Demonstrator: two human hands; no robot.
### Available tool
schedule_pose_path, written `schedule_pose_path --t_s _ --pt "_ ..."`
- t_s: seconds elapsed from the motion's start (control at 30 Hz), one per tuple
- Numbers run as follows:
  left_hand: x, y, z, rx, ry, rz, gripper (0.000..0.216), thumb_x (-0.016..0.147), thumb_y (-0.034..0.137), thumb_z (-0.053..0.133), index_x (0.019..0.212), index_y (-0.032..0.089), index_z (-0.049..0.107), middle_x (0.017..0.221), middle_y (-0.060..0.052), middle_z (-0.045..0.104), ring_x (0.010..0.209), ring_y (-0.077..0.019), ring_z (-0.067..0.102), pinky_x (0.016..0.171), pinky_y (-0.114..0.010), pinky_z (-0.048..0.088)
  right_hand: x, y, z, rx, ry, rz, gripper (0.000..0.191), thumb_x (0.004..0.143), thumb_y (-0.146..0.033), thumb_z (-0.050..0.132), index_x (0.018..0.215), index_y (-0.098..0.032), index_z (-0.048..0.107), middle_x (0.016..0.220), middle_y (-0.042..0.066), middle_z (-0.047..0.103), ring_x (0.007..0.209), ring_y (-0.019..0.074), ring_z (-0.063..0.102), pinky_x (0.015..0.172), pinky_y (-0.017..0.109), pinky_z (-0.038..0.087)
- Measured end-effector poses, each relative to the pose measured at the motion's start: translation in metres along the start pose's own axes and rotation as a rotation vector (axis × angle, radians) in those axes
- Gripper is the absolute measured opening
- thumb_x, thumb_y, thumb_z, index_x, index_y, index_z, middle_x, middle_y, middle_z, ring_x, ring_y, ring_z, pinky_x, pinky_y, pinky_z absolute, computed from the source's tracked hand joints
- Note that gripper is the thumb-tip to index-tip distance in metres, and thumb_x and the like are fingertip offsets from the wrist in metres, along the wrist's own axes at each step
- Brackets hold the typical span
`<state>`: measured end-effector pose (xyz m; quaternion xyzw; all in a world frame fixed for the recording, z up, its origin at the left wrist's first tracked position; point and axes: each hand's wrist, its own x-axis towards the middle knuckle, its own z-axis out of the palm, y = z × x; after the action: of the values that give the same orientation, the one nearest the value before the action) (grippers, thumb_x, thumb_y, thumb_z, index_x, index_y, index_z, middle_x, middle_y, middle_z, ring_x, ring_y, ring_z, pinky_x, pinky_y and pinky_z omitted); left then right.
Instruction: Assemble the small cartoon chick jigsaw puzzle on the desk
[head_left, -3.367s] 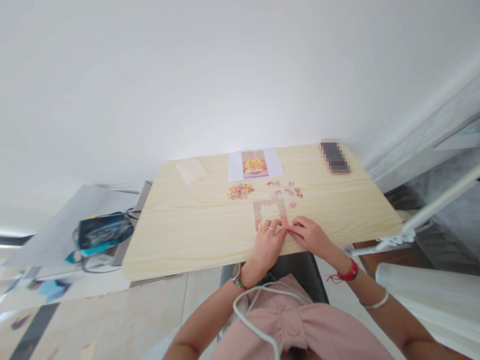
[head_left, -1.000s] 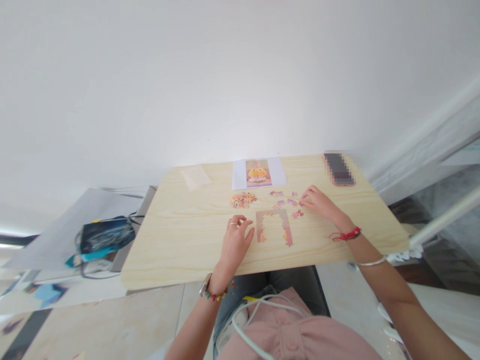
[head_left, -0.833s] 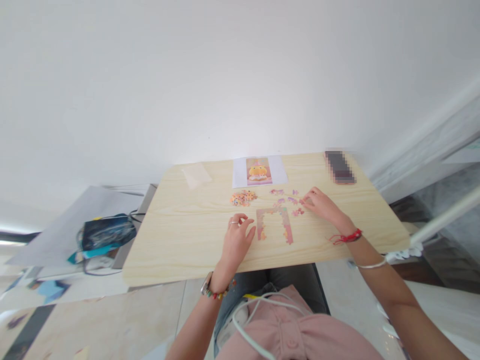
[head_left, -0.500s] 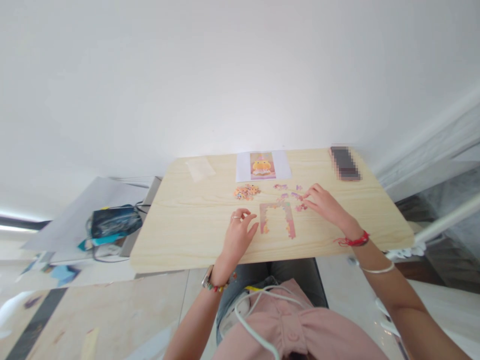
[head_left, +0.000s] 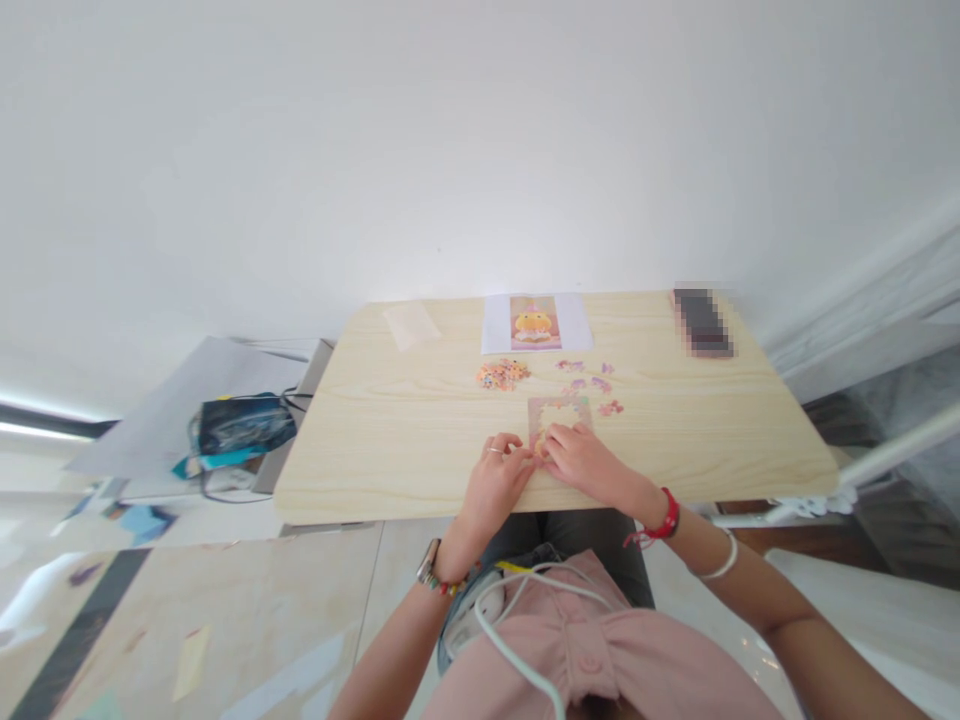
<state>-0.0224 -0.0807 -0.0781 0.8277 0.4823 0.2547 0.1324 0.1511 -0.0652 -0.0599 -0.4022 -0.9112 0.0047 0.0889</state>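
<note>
A partly joined jigsaw puzzle border (head_left: 581, 408) lies on the table in front of me. At its lower left corner, the fingertips of my two hands meet. My right hand (head_left: 589, 465) is closed in a pinch on a small pinkish puzzle piece (head_left: 539, 460), mostly covered by fingers. My left hand (head_left: 496, 483) is closed too, thumb and forefinger together against the same corner; what lies between them is hidden. Beyond the border are several loose purple-pink pieces (head_left: 601, 384) and a heap of orange pieces (head_left: 503, 375).
A printed sheet (head_left: 496, 325) with a yellow cartoon figure lies at the back of the wooden table (head_left: 390, 440). A phone-like blurred object (head_left: 703, 323) is at the back right, a clear plastic bag (head_left: 412, 326) at the back left. A white cable (head_left: 499, 655) crosses my lap.
My right hand has moved left and nearer from the loose pieces to the border's lower left corner. My left hand has shifted right and its fingers have closed there. The view has shifted slightly.
</note>
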Motion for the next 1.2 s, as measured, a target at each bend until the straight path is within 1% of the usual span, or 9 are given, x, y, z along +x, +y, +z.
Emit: schedule_pose_path --t_s 0.1,0.3,0.5,0.63,0.8,0.9,1.0,1.1,1.2 --pt "-0.001 0.001 0.0 0.0 0.001 -0.013 0.013 0.078 0.018 0.052 0.089 0.021 0.059 0.095 -0.005 0.049 0.081 -0.0147 0.048 0.074 -0.031 0.047 0.001 0.0 0.002 0.009 -0.005 -0.011 0.015 0.086 -0.022 0.043 0.083 -0.014 0.056 0.083 0.007 0.054 0.079 0.0178 0.05 0.066 0.031 0.034" --pt "-0.003 0.002 0.0 0.006 -0.012 -0.008 0.012 0.079 0.017 0.05 0.084 0.021 0.06 0.093 -0.005 0.051 0.08 -0.0144 0.048 0.073 -0.03 0.046 0.001 -0.002 0.007 0.052 -0.002 0.001 0.014 0.086 -0.02 0.044 0.082 -0.014 0.056 0.084 0.007 0.055 0.08 0.017 0.051 0.068 0.031 0.034" --pt "-0.003 0.004 0.002 0.029 0.007 -0.018 0.013 0.08 0.016 0.049 0.081 0.021 0.061 0.09 -0.005 0.051 0.078 -0.0143 0.047 0.071 -0.028 0.046 -0.004 -0.002 0.01 0.117 0.06 0.017 0.015 0.086 -0.02 0.045 0.081 -0.015 0.058 0.08 0.005 0.056 0.078 0.0165 0.05 0.07 0.031 0.034" --pt "-0.003 0.009 0.001 0.09 0.003 0.004 0.013 0.081 0.017 0.048 0.082 0.021 0.06 0.089 -0.005 0.052 0.079 -0.0157 0.047 0.07 -0.029 0.046 -0.008 -0.005 0.013 0.15 0.111 0.02 0.019 0.087 -0.019 0.042 0.08 -0.017 0.06 0.077 0.004 0.056 0.074 0.0155 0.049 0.069 0.031 0.034" --pt "-0.002 0.012 0.0 0.124 -0.008 0.014 0.012 0.082 0.019 0.047 0.08 0.02 0.059 0.089 -0.005 0.053 0.079 -0.0163 0.047 0.069 -0.03 0.046 -0.012 -0.005 0.01 0.201 0.133 0.025 0.021 0.087 -0.019 0.041 0.082 -0.017 0.061 0.08 0.005 0.057 0.076 0.016 0.05 0.07 0.031 0.037" --pt "0.001 0.011 -0.001 0.074 0.004 -0.006 0.012 0.082 0.022 0.047 0.081 0.019 0.058 0.091 -0.006 0.052 0.079 -0.0158 0.049 0.07 -0.03 0.047 -0.021 0.011 0.004 0.287 0.17 0.119 0.02 0.086 -0.02 0.042 0.083 -0.018 0.062 0.082 0.005 0.057 0.079 0.0161 0.051 0.074 0.031 0.04" --pt "0.005 0.005 -0.003 0.035 0.052 -0.018 0.014 0.082 0.022 0.047 0.092 0.019 0.057 0.094 -0.006 0.05 0.08 -0.0154 0.05 0.073 -0.03 0.047 -0.032 0.045 -0.003 0.329 0.262 0.284 0.022 0.086 -0.021 0.041 0.082 -0.019 0.063 0.084 0.006 0.056 0.08 0.0166 0.053 0.076 0.032 0.042" --pt "0.011 -0.002 -0.007 0.046 0.096 -0.025 0.018 0.081 0.021 0.048 0.097 0.018 0.056 0.095 -0.007 0.05 0.081 -0.016 0.05 0.074 -0.031 0.047 -0.033 0.084 -0.007 0.347 0.262 0.379 0.02 0.084 -0.022 0.044 0.083 -0.02 0.064 0.086 0.005 0.056 0.081 0.0173 0.054 0.075 0.031 0.044" --pt "0.018 -0.008 -0.011 0.059 0.116 -0.03 0.017 0.081 0.02 0.048 0.096 0.018 0.056 0.094 -0.007 0.051 0.08 -0.0162 0.05 0.074 -0.031 0.047 -0.017 0.114 -0.008 0.329 0.197 0.379 0.02 0.081 -0.019 0.045 0.085 -0.019 0.064 0.088 0.005 0.055 0.081 0.0162 0.054 0.076 0.029 0.044"
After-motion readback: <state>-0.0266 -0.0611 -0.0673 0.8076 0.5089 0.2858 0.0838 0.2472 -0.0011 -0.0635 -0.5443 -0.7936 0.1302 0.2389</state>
